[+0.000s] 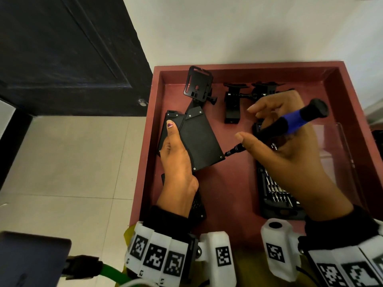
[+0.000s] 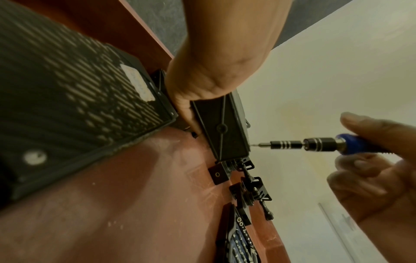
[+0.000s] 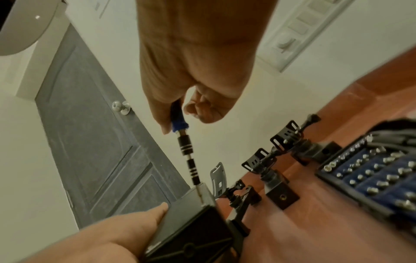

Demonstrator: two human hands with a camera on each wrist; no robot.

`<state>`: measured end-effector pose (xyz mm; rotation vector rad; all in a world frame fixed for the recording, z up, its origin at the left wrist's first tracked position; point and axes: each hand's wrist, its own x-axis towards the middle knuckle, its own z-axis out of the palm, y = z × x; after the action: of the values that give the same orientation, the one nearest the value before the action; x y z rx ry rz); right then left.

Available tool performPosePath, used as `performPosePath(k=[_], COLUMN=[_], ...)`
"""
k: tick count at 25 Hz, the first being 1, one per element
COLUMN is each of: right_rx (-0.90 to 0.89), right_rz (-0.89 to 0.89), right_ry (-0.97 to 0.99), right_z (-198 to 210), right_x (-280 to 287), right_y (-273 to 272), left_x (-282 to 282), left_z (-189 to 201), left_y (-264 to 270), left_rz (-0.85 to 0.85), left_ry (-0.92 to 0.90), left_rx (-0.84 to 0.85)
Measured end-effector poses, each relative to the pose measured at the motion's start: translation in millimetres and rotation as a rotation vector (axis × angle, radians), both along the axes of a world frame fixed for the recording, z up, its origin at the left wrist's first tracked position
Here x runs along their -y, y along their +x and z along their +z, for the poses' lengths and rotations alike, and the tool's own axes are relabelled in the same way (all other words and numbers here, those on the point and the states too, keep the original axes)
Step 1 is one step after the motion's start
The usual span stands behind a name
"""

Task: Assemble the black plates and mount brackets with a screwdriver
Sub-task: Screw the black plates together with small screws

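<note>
- A red tray (image 1: 228,204) with raised walls holds everything; both hands work inside it.
- Beyond the right hand (image 1: 290,154), at the tray's far side, stand two mount brackets (image 1: 232,106) with hinged clips and black thumb screws; a third bracket with a slotted frame (image 1: 198,83) stands beyond the left hand (image 1: 178,162).
- Under the right wrist lies an open bit case (image 1: 275,193), its blue insert filled with rows of silver bits.
- A perforated black panel (image 2: 67,89) lies beneath the left wrist.
- A clear plastic lid (image 1: 331,146) lies on the far side of the right hand.
- The black plates (image 1: 199,139) form a flat matte box with small silver screws at its corners and a raised cross rib on its narrow end.
- The left hand grips this box along its near-left edge, thumb laid flat on top, fingers wrapped beneath, tilting it off the tray floor.
- The right hand pinches the screwdriver (image 1: 290,125) with its blue-and-black handle between thumb and curled fingers; the index finger is stretched out.
- The banded metal shaft points toward the left hand, its tip set on the screw at the box's nearest right corner.
</note>
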<state>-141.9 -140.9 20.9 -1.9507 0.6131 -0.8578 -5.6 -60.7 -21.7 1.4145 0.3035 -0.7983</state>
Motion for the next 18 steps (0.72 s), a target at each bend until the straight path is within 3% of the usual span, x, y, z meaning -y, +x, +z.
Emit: performPosePath(k=[4, 10, 13, 16, 18], right_rx=[0.141, -0.042, -0.049, -0.02, -0.09], right_rz=[0.097, 0.274, 0.341, 0.287, 0.153], right_ry=[0.226, 0.307, 0.282, 0.279, 0.152], right_z=[1, 20, 23, 21, 21], right_x=[-3, 3, 5, 3, 0], right_y=[4, -10, -12, -8, -6], left_x=[0, -1, -1, -1, -1], left_z=[1, 1, -2, -4, -4], left_y=[0, 1, 1, 1, 0], left_rz=[0.003, 0.024, 0.018, 0.017, 0.018], left_ry=[-0.02, -0.012, 0.01, 0.011, 0.012], left_rx=[0.004, 0.018, 0.029, 0.042, 0.052])
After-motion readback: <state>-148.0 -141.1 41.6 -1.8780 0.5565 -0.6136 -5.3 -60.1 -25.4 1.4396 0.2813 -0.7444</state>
